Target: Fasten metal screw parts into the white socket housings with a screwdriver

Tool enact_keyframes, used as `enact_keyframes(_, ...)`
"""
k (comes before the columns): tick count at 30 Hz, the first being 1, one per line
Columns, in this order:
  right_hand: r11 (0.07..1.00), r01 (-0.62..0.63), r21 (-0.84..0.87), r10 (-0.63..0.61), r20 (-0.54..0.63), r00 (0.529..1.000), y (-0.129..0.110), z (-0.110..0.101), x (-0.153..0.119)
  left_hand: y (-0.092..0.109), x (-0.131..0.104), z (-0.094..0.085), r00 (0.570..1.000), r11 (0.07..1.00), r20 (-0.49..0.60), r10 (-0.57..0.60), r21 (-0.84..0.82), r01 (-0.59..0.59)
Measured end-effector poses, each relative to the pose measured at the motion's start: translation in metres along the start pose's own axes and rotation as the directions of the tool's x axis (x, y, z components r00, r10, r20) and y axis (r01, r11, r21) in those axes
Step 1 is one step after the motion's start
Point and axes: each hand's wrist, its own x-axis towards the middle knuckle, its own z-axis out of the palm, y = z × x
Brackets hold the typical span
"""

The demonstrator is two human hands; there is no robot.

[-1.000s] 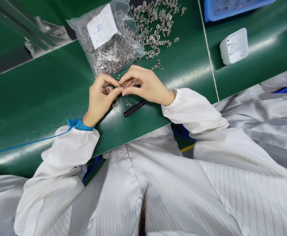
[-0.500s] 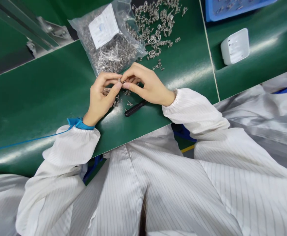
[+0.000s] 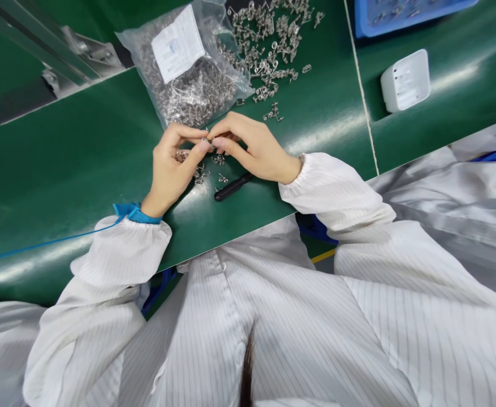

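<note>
Fingertips of my left hand (image 3: 172, 164) and my right hand (image 3: 254, 146) meet over the green table, both pinched on small metal springs (image 3: 207, 141). Whether the hands grip the same spring or two tangled ones I cannot tell. A blue wrist strap circles my left wrist. Under and beside the fingers lie several loose springs (image 3: 201, 174), partly hidden by the left hand. Close to the right hand rests a black-handled tool (image 3: 232, 187), its far end hidden below that hand. Beyond the fingertips is a clear plastic bag (image 3: 190, 96) full of springs, with a white label.
A spread of loose springs (image 3: 273, 51) lies right of the bag. Farther right stand a white plastic cup (image 3: 406, 82) and a blue tray (image 3: 362, 25) with small metal parts. A metal frame (image 3: 90, 53) rises at the back left. The blue strap's cord runs left.
Both hands stay together, with slight finger shifts; the metal between the fingertips now sits at a different angle. The whole view has drifted slightly.
</note>
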Motion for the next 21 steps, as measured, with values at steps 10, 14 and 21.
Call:
enact_keyframes(10, 0.97, -0.051, 0.239, 0.095, -0.173, 0.98, -0.004, 0.002, 0.0016, 0.0003, -0.0016, 0.0003, 1.0, 1.0, -0.007, -0.015, 0.013, 0.015)
enact_keyframes(14, 0.98, -0.015, 0.201, 0.043, -0.138, 0.989, -0.0025, 0.0017, 0.0023, 0.0036, -0.0009, 0.0011, 1.0, 0.999, -0.015, -0.017, 0.039, 0.018)
enact_keyframes(21, 0.994, 0.019, 0.105, -0.015, -0.039, 0.999, -0.0064, -0.0011, 0.0005, -0.0007, -0.0016, -0.0002, 1.0, 0.994, 0.021, -0.001, 0.114, -0.002)
